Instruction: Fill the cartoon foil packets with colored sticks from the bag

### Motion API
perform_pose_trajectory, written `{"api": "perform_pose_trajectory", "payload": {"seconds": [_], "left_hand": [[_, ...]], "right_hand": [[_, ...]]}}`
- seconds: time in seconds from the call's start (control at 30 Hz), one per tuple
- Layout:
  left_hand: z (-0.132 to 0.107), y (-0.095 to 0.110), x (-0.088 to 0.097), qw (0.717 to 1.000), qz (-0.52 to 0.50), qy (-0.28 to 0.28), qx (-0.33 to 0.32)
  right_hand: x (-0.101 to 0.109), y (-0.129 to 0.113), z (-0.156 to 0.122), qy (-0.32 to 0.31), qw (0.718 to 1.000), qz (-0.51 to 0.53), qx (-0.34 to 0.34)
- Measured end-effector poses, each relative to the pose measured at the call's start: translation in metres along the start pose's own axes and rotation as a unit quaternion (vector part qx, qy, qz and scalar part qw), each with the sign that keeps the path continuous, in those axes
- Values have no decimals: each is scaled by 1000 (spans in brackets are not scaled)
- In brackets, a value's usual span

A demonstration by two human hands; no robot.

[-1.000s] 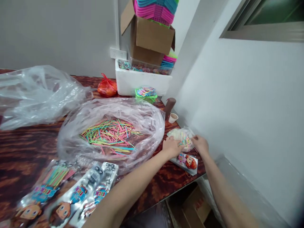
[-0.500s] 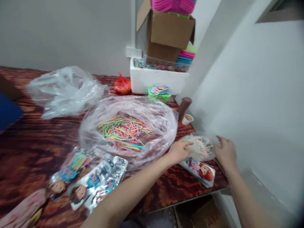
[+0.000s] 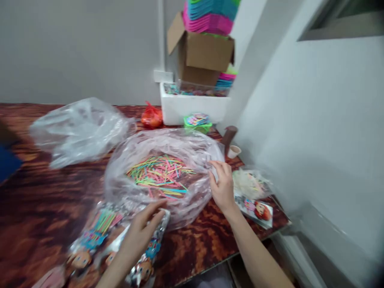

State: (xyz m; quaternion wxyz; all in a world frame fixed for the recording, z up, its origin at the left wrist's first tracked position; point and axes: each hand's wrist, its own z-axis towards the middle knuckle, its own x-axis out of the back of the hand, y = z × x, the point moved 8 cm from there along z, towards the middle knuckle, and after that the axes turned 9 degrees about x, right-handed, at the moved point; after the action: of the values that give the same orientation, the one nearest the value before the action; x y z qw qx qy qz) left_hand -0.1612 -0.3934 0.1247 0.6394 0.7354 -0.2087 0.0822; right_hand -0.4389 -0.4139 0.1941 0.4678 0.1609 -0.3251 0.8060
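On the wood-patterned table point(image 3: 54, 200) we had a large clear bag point(image 3: 115, 178) spread open, with a loose heap of pink, yellow, green and blue sticks point(image 3: 159, 172) inside. Our right hand point(image 3: 223, 186) was at the bag's right rim, fingers half curled and thumb parted from them, holding nothing we could see; whether they touched the film we could not tell. Our left hand point(image 3: 143, 227), thumb and fingers apart and empty, hung over the near packets; the leftmost packet point(image 3: 96, 232) showed coloured sticks through its clear part. To the right, a smaller clear bag point(image 3: 247, 182), also with sticks in it, lay against a printed packet point(image 3: 259, 212). Behind, we had a green basket point(image 3: 198, 129) holding printed cards point(image 3: 197, 119), and a white box point(image 3: 192, 109) filled with small items too blurred to name.
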Motion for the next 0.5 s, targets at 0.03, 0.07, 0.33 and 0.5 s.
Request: {"api": "perform_pose_trajectory", "payload": {"seconds": [0.03,0.07,0.33,0.5], "left_hand": [[-5,-13,11,1000,-2,12,20],[-9,-24,19,999,-2,14,38],[-44,-20,-8,995,-15,-49,88],[-60,-13,-23,996,-9,-23,86]], "right_hand": [[22,22,-7,53,996,-64,-44],[47,49,-17,99,980,-132,-111],[59,177,-82,-31,910,-191,-367],[27,162,-79,-97,919,-194,-328]]}}
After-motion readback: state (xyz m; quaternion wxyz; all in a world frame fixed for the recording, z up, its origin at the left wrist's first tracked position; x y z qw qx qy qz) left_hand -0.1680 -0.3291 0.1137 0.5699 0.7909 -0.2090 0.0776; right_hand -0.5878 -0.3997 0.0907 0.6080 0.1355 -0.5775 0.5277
